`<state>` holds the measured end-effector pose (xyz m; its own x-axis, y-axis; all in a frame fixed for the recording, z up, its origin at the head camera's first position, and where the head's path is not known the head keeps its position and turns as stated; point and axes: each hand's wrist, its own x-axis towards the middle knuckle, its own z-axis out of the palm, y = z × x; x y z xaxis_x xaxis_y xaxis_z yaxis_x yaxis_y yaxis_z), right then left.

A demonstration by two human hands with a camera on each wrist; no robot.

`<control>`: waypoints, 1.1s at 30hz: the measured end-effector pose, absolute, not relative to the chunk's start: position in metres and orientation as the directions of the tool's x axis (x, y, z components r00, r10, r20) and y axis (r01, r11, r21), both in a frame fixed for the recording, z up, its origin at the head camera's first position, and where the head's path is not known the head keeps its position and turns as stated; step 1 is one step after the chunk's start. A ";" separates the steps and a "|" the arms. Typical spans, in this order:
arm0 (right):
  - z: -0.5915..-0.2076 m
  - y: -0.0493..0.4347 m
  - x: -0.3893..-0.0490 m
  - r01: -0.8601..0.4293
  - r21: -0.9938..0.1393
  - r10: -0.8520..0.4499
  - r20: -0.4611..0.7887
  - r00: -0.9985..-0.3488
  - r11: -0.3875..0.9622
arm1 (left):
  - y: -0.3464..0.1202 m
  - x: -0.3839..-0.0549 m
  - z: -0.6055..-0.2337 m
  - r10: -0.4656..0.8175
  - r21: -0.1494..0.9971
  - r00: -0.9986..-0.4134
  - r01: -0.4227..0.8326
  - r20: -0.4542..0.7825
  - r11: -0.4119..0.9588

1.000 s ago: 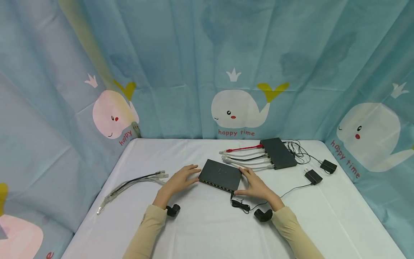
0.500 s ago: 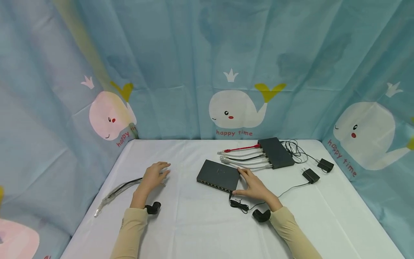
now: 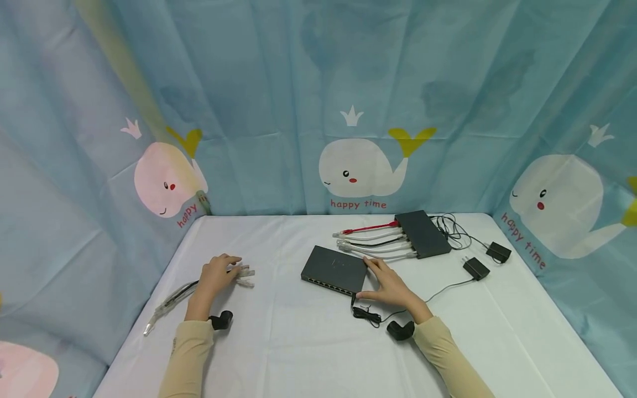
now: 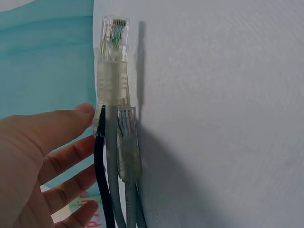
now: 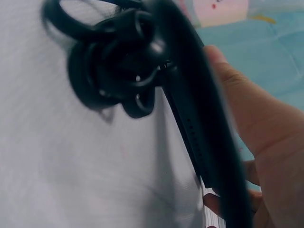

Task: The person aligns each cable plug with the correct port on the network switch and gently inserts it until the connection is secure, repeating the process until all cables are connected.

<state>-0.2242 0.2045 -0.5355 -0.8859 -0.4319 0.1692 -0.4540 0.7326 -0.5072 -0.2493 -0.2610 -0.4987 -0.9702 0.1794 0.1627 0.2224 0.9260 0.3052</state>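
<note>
My left hand (image 3: pixel 214 278) is over the plug end of a bundle of network cables (image 3: pixel 171 299) at the left. In the left wrist view the thumb and loosely bent fingers lie beside the clear plugs (image 4: pixel 113 80) and a black cable (image 4: pixel 100 166), without closing round them. A black network switch (image 3: pixel 332 266) lies mid-table, its row of ports facing the front. My right hand (image 3: pixel 393 287) holds its right side, thumb at the front corner and a fingertip at the back corner. A coiled power cord (image 3: pixel 366 315) comes from the switch beside that thumb.
At the back right lies a second black switch (image 3: pixel 423 235) with several cables plugged in, one a red cable (image 3: pixel 370 227). Two power adapters (image 3: pixel 476 268) sit at the right on the white tablecloth (image 3: pixel 308 354). Blue curtains (image 3: pixel 278 110) surround the table.
My left hand has left the switch's left side and moved left to the plug end of the cable bundle. My right hand stays at the switch.
</note>
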 end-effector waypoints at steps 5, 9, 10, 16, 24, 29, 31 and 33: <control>-0.537 0.205 -0.225 -0.462 -0.508 -0.434 0.181 -0.883 0.727 | -0.263 -0.251 -0.501 0.182 0.293 -0.975 0.212 0.128 0.932; -0.538 0.205 -0.224 -0.461 -0.513 -0.436 0.178 -0.882 0.724 | -0.265 -0.251 -0.503 0.180 0.287 -0.978 0.204 0.108 0.936; -0.538 0.204 -0.224 -0.463 -0.513 -0.437 0.179 -0.881 0.723 | -0.266 -0.251 -0.503 0.180 0.288 -0.978 0.202 0.102 0.936; -0.538 0.203 -0.223 -0.467 -0.509 -0.436 0.187 -0.880 0.723 | -0.268 -0.251 -0.504 0.174 0.296 -0.981 0.190 0.082 0.936; -0.539 0.204 -0.223 -0.473 -0.513 -0.437 0.199 -0.877 0.717 | -0.269 -0.247 -0.501 0.195 0.240 -0.967 0.232 0.166 0.943; -0.540 0.204 -0.224 -0.470 -0.514 -0.434 0.199 -0.879 0.718 | -0.268 -0.246 -0.493 0.201 0.257 -0.957 0.253 0.209 0.933; -0.540 0.205 -0.224 -0.470 -0.511 -0.432 0.201 -0.879 0.720 | -0.267 -0.246 -0.489 0.199 0.278 -0.957 0.254 0.211 0.926; -0.540 0.205 -0.224 -0.468 -0.513 -0.428 0.202 -0.881 0.720 | -0.266 -0.246 -0.486 0.196 0.294 -0.960 0.250 0.202 0.922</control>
<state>-0.2237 0.2048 -0.5399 -0.8807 -0.4283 0.2025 -0.4679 0.7197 -0.5130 -0.2456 -0.2657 -0.4860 -0.9597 0.1959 0.2016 0.2501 0.9225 0.2941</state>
